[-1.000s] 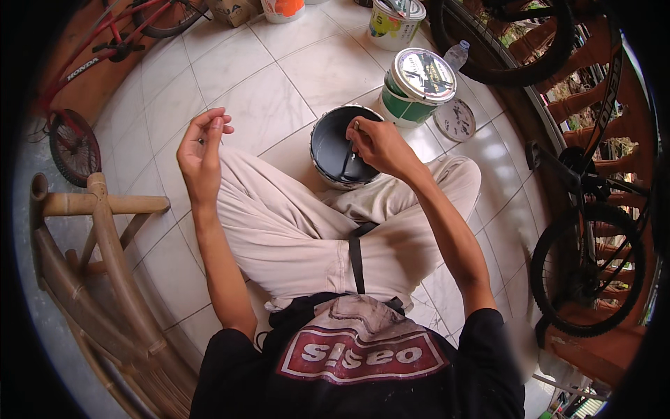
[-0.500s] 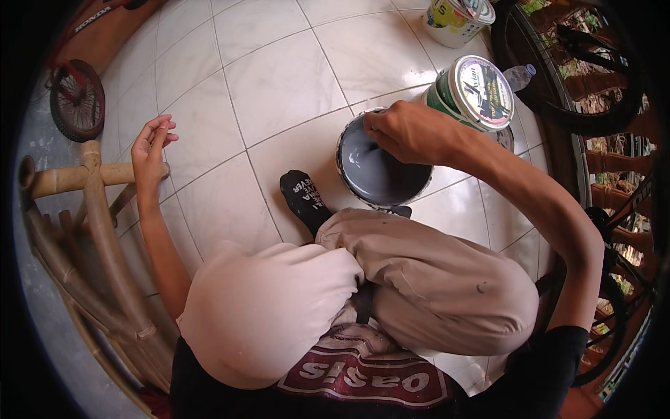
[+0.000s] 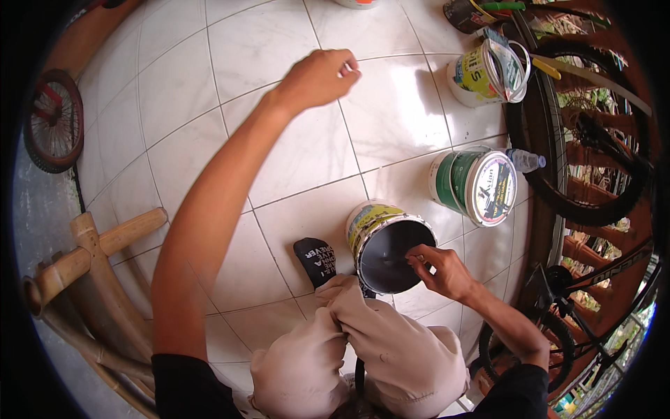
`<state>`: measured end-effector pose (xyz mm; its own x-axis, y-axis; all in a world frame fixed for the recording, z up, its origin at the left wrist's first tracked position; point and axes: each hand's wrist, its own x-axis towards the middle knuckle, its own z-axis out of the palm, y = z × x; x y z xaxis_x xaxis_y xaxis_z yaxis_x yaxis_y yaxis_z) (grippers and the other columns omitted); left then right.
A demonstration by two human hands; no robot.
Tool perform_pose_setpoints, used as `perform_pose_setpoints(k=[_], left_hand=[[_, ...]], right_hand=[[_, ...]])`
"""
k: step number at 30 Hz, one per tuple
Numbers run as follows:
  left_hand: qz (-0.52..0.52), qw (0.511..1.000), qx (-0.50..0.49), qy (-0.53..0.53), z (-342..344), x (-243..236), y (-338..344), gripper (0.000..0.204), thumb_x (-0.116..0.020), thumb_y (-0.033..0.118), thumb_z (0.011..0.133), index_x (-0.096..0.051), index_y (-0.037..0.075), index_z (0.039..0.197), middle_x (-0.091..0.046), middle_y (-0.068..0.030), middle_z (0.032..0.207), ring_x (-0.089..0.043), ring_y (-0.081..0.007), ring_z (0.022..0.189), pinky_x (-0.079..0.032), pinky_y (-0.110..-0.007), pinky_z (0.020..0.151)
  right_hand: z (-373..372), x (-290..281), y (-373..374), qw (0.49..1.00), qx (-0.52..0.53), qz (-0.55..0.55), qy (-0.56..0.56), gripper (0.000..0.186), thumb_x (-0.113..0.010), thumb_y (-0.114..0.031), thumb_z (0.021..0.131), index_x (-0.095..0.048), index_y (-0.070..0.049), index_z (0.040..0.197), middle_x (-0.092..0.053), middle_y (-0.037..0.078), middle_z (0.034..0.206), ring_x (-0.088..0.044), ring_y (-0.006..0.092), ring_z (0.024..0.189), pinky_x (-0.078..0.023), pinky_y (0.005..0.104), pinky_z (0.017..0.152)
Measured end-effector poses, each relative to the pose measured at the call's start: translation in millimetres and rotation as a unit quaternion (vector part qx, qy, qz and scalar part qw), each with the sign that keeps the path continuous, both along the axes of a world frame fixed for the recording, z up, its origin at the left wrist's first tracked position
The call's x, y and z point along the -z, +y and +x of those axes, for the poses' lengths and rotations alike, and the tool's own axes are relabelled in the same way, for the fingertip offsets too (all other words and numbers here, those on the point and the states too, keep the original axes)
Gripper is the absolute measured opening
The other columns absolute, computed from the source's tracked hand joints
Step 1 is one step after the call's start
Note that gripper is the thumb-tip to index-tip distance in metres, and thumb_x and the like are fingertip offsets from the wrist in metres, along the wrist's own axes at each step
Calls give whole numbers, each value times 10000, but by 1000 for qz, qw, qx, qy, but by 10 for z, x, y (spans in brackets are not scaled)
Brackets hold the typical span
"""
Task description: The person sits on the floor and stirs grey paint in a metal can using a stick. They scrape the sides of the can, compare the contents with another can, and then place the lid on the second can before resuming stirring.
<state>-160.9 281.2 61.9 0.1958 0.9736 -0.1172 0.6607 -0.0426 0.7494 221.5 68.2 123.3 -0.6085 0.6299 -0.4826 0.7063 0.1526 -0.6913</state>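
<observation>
My left hand (image 3: 322,78) is stretched out over the tiles at the far middle, its fingers loosely curled, with nothing visible in them. At the near right, my right hand (image 3: 445,272) is over the rim of an open paint bucket (image 3: 377,218), fingertips pinched together; whatever they may hold is hidden. The bucket has a colourful label and smeared rim, and leans slightly toward me. Grey paint (image 3: 382,260) lies inside it. A black sock (image 3: 313,261) on my foot is just left of the bucket.
A green lidded pail (image 3: 457,183) stands beyond the bucket, beside a plastic bottle (image 3: 525,160). Farther off are a white-and-yellow pail (image 3: 474,75) and a dark tin (image 3: 466,15). Bicycles (image 3: 579,133) line the right side; a bamboo frame (image 3: 105,244) is at left.
My left hand has swung from the left side forward to the far middle, its fingers curling in. My right hand has moved from the bucket's far side to its right rim. The view has shifted.
</observation>
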Motion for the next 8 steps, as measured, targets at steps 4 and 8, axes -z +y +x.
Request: perform_pose_setpoints(k=[4, 8], left_hand=[[-85, 993, 30, -72, 296, -287, -614, 272, -703, 255, 1053, -744, 37, 1212, -801, -154, 1068, -751, -304, 873, -595, -427, 821], [-148, 979, -123, -67, -128, -447, -1583, 209, -710, 189, 1034, -745, 35, 1170, -810, -166, 1082, -781, -356, 975, -606, -454, 863]], right_hand=[[-27, -19, -79, 979, 196, 50, -13, 159, -737, -2, 1010, -726, -16, 1168, -792, 162, 951, -804, 267, 811, -615, 397, 729], [77, -78, -256, 964, 258, 21, -60, 135, -734, 2, 1001, -739, -7, 1136, -801, 168, 990, -811, 257, 861, -615, 370, 745]])
